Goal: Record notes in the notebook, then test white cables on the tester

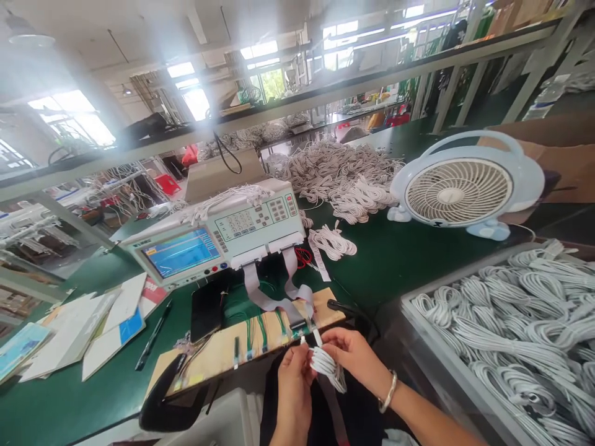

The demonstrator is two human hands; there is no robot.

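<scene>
My left hand and my right hand both grip a small coiled white cable just in front of a wooden test board. The cable's ends point up toward connectors at the board's right end. Grey ribbon cables run from the board up to a beige tester with a blue screen and keypad. A silver bracelet sits on my right wrist.
A grey bin of coiled white cables stands at the right. A light-blue fan sits behind it, next to a heap of cables. Papers, a pen and a black phone lie at the left on the green bench.
</scene>
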